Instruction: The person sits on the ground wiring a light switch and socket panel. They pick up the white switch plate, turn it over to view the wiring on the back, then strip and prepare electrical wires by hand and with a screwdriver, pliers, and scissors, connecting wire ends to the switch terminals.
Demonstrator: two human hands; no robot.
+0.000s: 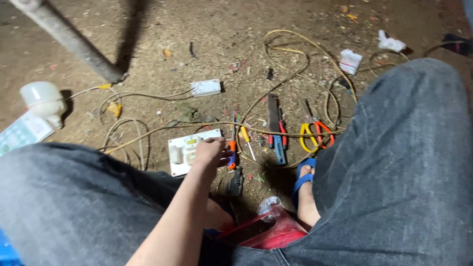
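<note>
Reaching left hand (211, 151) over orange-handled screwdriver (231, 152) on dirt floor (162, 29).
Fingers curled loosely, grip unclear; right hand unseen. Screwdriver looks light, rigid; handle suits grasping.

The person wears grey jeans (404, 162), blue sandals (301, 178), and has bare forearms.

Two screwdrivers (232, 148) (246, 140), two pliers (277, 138) (315, 134), two white switch boxes (185, 151) (206, 87).

Head-worn view, steeply down over knees, close.
</note>
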